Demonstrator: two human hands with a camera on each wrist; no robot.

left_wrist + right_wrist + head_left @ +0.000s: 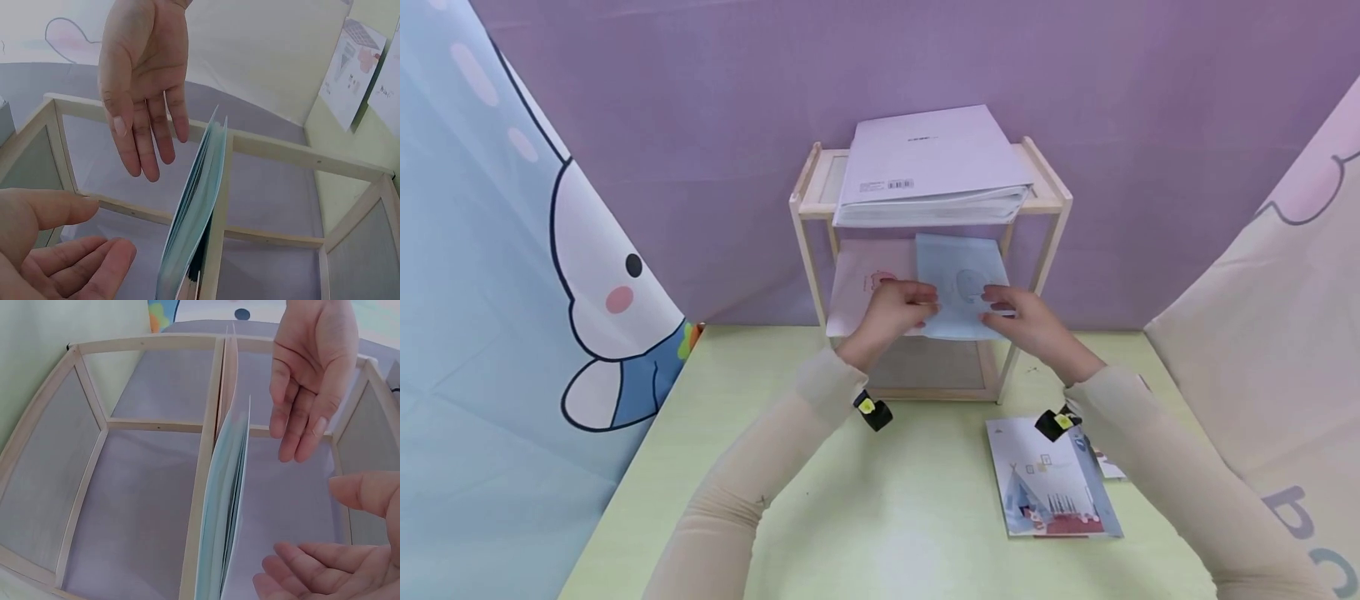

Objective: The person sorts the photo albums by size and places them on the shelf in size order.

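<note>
A light blue notebook (958, 275) with a faint printed figure lies on the middle shelf, its right part partly behind my right hand. Left of it is a pink notebook (853, 287), partly covered by my left hand. The left hand (898, 310) hovers above the inner edges of the two notebooks, fingers relaxed and nothing between them. Over the blue one's right side is the right hand (1018, 317), its fingers and thumb spread apart. Both wrist views show the blue notebook (194, 187) edge-on on the shelf, with a gap between it and the hands.
The wooden shelf rack (1045, 242) stands against a purple curtain (700, 125). On its top lies a thick lilac binder (932, 158). A picture-covered booklet (1037, 475) rests on the pale green table (865, 517) at the right, with another item partly under the right arm.
</note>
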